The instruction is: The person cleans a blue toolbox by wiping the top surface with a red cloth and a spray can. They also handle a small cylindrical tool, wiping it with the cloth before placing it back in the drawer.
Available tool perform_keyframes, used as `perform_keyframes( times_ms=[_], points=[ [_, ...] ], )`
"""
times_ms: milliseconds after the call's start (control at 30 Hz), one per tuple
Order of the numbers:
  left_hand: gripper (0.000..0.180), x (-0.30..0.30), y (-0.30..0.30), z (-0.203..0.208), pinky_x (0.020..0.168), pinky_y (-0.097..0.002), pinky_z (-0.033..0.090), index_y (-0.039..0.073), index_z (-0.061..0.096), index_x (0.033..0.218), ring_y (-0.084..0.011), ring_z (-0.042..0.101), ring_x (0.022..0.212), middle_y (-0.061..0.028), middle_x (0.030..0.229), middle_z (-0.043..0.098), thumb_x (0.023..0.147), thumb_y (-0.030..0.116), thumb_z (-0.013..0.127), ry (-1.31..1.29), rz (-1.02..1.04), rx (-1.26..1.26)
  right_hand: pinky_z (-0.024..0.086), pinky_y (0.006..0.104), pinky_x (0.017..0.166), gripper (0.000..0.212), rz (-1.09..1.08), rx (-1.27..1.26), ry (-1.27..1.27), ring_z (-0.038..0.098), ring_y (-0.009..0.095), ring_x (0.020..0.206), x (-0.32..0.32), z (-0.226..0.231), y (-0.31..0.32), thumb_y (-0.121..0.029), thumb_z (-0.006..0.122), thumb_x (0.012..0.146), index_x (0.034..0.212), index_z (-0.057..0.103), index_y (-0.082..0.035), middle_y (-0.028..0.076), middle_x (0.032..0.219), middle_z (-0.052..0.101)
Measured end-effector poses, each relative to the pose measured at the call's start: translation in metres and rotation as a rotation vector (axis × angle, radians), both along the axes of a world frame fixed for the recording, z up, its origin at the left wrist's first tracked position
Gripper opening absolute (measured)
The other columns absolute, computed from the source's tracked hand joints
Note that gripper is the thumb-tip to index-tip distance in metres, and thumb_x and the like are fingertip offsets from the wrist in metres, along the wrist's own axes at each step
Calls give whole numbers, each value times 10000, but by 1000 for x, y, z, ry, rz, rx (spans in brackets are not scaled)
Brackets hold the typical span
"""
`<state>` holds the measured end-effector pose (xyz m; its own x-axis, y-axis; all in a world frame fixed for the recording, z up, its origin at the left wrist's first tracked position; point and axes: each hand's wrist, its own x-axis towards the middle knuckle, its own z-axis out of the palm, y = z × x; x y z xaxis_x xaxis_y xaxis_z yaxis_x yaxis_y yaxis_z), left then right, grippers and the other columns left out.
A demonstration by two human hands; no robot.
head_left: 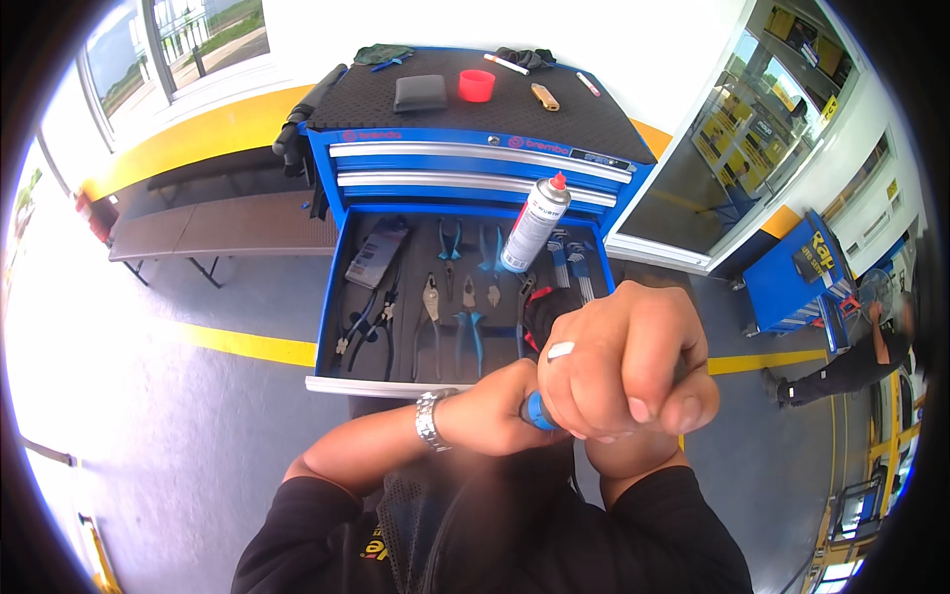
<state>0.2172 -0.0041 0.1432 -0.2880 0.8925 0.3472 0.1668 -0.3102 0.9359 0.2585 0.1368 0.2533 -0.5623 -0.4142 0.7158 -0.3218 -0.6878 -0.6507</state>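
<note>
Right hand: the right hand point(623, 361) is clenched in a fist over one end of a blue-handled tool point(535, 410), knuckles up, with a pale ring or strip across one finger.
Left hand: the left hand point(500, 411) is closed around the same tool from the person's left, touching the right fist; a metal wristwatch point(428, 420) sits on that wrist.
Tool position: only a short blue section shows between the two hands, close to the chest and in front of the near edge of the open drawer point(396, 386). What kind of tool it is cannot be told.
Long axis: it appears to run roughly left to right, from one fist into the other; both ends are hidden.
Nearer hand: both hands are on it, and the right covers more of it.
Drawer contents: pliers and cutters with blue and dark grips point(450, 317) lie in rows just beyond the hands, with a set of hex keys point(569, 259) at the far right.
Spray can: a silver spray can with a red cap point(535, 223) lies tilted over the drawer's far edge.
Cabinet top: a red cup point(476, 85) and a black wallet-like case point(421, 93) lie well apart from the hands.
In the way: nothing stands between the hands and the drawer.
Background: another person point(851, 366) is far off at the right.
</note>
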Motion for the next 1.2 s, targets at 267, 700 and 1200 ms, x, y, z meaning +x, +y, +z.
perform_keyframes(
  times_ms=[267,700,1200],
  points=[
    [293,-2,-1,1,849,-354,521,18,662,1097,-232,677,987,-144,1045,700,825,66,757,58,90,-63,481,315,470,222,-22,-6,69,546,183,480,-7,-2,9,-194,681,954,893,543,-31,105,663,608],
    [74,2,1,6,649,-297,525,35,716,925,-135,695,716,-66,793,727,886,96,731,49,175,-111,510,313,493,242,-132,-40,-3,542,165,488,-13,-10,20,-252,599,1011,897,496,-66,70,650,567],
    [247,-6,-3,34,562,-288,399,24,599,745,-54,482,608,19,644,570,900,139,753,-120,112,-293,482,316,565,219,-357,-200,-115,499,144,561,-13,-17,35,-300,447,1059,952,495,-115,17,711,486]
  ],
)
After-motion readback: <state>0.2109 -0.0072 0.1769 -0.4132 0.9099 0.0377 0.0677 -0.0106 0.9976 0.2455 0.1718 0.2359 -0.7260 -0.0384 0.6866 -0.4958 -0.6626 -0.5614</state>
